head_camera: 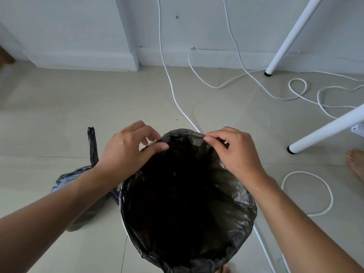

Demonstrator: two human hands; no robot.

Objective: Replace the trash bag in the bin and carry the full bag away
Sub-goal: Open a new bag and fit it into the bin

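While both hands, left (126, 148) & right (234, 150), pinch the new bag (226, 203) edge over the bin, full bag (78, 180) sits just left; white cables (173, 91) trail nearby.

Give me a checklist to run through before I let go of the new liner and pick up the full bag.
1. Left hand pinches the new bag edge: ok.
2. Right hand pinches the far edge: ok.
3. Far edge folded over the bin rim: not ok, held up.
4. Near and side edges draped over the rim: ok.
5. Full bag on the floor left of the bin, top twisted: ok; knotted, cannot tell.
6. White cable beside the bin: not ok, trip risk.
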